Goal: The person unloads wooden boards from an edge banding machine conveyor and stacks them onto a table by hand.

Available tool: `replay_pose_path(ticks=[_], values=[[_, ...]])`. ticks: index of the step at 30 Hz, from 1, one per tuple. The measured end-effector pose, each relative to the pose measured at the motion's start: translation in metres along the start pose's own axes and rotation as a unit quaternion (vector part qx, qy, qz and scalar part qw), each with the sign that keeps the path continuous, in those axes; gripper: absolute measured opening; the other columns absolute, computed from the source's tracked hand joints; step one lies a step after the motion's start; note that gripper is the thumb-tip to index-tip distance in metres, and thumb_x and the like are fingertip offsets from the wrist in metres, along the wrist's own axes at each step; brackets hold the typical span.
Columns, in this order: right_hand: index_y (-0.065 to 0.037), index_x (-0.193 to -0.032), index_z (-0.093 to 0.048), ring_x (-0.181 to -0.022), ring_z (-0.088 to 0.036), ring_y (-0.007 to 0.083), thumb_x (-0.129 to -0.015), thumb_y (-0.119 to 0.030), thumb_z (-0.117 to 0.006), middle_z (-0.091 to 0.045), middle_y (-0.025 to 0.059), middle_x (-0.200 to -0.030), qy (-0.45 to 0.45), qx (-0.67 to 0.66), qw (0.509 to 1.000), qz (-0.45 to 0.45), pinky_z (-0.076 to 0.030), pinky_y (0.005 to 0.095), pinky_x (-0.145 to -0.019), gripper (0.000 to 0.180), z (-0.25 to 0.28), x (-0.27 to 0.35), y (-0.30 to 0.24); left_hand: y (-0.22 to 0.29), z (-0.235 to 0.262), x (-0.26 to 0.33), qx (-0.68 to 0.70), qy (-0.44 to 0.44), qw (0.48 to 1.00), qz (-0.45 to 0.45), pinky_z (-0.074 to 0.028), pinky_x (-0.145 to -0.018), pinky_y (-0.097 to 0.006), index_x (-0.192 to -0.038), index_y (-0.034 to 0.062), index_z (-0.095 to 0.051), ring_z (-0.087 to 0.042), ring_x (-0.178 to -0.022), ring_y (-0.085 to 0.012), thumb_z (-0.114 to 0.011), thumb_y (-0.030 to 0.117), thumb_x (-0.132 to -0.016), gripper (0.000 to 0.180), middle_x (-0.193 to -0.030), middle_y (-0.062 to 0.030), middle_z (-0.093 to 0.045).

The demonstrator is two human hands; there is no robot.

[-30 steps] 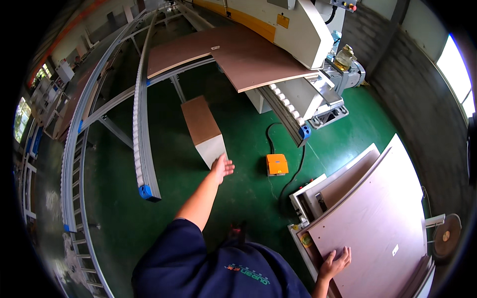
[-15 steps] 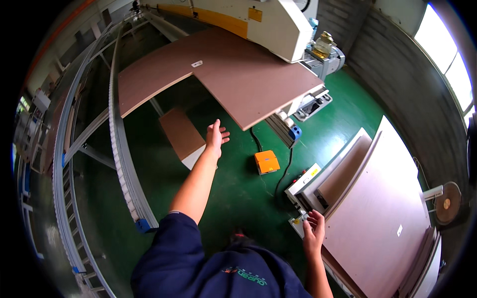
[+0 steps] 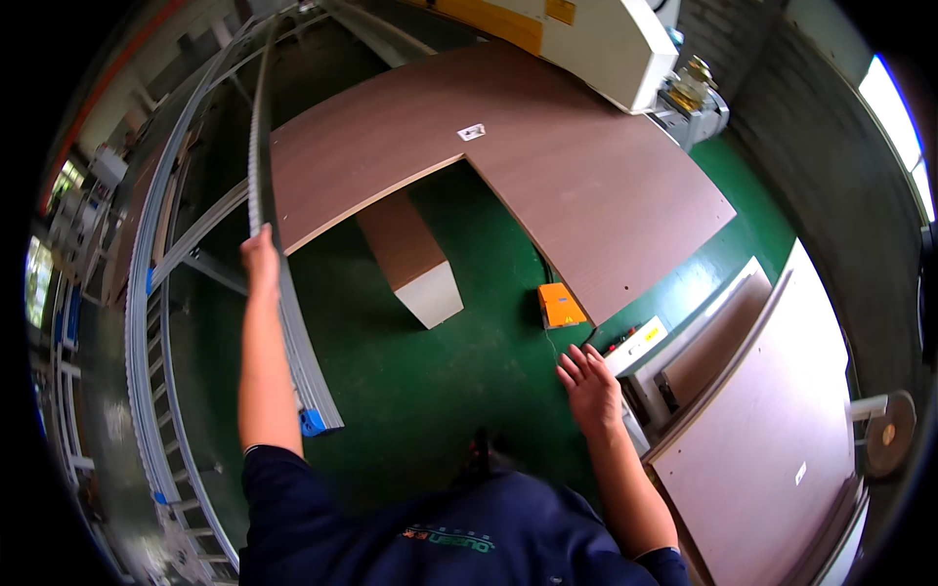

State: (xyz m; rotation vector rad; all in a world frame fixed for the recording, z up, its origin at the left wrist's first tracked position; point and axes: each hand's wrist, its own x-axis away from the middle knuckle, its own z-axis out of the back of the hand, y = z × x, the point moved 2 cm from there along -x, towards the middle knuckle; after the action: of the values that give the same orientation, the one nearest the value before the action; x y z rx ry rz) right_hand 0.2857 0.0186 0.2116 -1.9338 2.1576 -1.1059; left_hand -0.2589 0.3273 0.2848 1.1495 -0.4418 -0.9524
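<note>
A large brown L-shaped panel (image 3: 391, 146) with a small white label (image 3: 471, 132) lies flat across the machine's bed. My left hand (image 3: 260, 262) is at the roller rail (image 3: 293, 322), close to the panel's left corner. Its fingers are partly hidden, so I cannot make out whether they grip anything. My right hand (image 3: 592, 387) is open in the air, fingers spread, just short of the panel's near right corner. Nothing is in it. Beneath that corner, an orange foot pedal (image 3: 562, 306) on the green floor is partly covered.
A stack of brown panels (image 3: 752, 420) stands at my right, beside a white control box (image 3: 637, 342). A box-shaped piece (image 3: 430, 293) with a white end stands under the cutout. The white machine (image 3: 596, 49) is ahead; metal framing (image 3: 147, 322) runs along the left.
The panel has come nearer and to the right, its corner now over the pedal. My left hand has swung left to the rail. My right hand has risen toward the panel. The view has shifted.
</note>
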Motion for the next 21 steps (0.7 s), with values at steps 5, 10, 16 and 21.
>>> replay_pose_path(ticks=[5,10,16,21], values=[[0.000,-0.142,-0.024,-0.120,-0.048,0.0327,-0.086,-0.014,-0.063,-0.040,0.0196,-0.138,0.025,-0.022,0.999,0.022,-0.042,0.0449,-0.100,0.070,-0.014,-0.002,0.000,-0.042,-0.012,-0.050,0.054,-0.150,0.980,0.117,-0.047,-0.086,-0.035,-0.115,-0.0099,-0.058,-0.059,-0.099,-0.0226,-0.056,0.049,-0.087,0.064,-0.110,-0.0150,-0.062],[-0.006,-0.140,-0.031,-0.116,-0.050,0.0324,-0.082,-0.013,-0.070,-0.046,0.0136,-0.128,0.025,-0.079,0.996,-0.013,-0.042,0.0461,-0.097,0.071,-0.025,-0.009,0.019,-0.089,0.024,-0.094,0.127,-0.175,0.965,0.149,-0.045,-0.094,-0.038,-0.131,-0.0073,-0.045,-0.055,-0.113,-0.0269,-0.055,0.048,-0.089,0.070,-0.131,-0.0167,-0.052],[-0.013,-0.139,-0.033,-0.119,-0.048,0.0320,-0.084,-0.014,-0.066,-0.047,0.0130,-0.131,0.054,-0.089,0.994,0.028,-0.038,0.0461,-0.101,0.064,-0.004,0.008,0.007,-0.072,-0.028,-0.023,0.051,-0.204,0.954,0.212,-0.045,-0.094,-0.041,-0.131,-0.0014,-0.048,-0.055,-0.115,-0.0279,-0.054,0.048,-0.091,0.064,-0.130,-0.0113,-0.054],[-0.006,-0.142,-0.028,-0.118,-0.050,0.0314,-0.086,-0.015,-0.065,-0.048,0.0149,-0.132,0.052,-0.097,0.994,0.018,-0.040,0.0451,-0.100,0.068,0.011,0.027,0.011,-0.067,-0.018,0.034,0.035,-0.224,0.947,0.230,-0.046,-0.093,-0.041,-0.124,-0.0060,-0.052,-0.056,-0.111,-0.0282,-0.055,0.051,-0.091,0.066,-0.127,-0.0137,-0.056]])
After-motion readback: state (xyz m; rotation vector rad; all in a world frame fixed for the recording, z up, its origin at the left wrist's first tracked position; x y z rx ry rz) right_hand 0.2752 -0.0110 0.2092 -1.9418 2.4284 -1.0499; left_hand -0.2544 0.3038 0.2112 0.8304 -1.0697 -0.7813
